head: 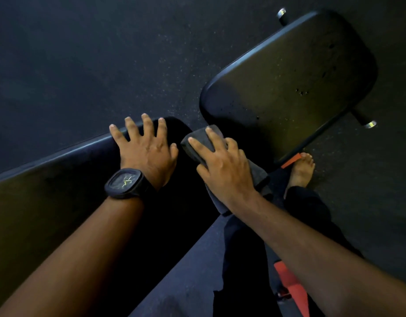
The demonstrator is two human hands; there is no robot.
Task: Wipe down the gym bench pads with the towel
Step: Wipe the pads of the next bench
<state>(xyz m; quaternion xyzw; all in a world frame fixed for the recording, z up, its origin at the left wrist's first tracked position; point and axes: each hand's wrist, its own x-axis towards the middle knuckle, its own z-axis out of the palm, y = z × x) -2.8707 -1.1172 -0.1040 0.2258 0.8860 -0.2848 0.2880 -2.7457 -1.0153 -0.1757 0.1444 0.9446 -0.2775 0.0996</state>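
The folded grey towel [200,140] lies at the end of the long bench pad [48,202], beside the gap before the seat pad [289,83]. Its long axis runs from far-left to near-right. The right hand [224,170] presses it flat with mostly straight fingers. The left hand [147,152], wearing a watch [125,183], rests on the long pad with its fingers spread wide.

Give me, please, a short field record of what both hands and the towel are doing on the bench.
Left hand: flat, fingers spread, on the long black padded bench pad
Right hand: presses the folded dark grey cloth towel at that pad's end
Other pad: black rounded seat pad, no hand on it
Watch: black square wristwatch on left wrist
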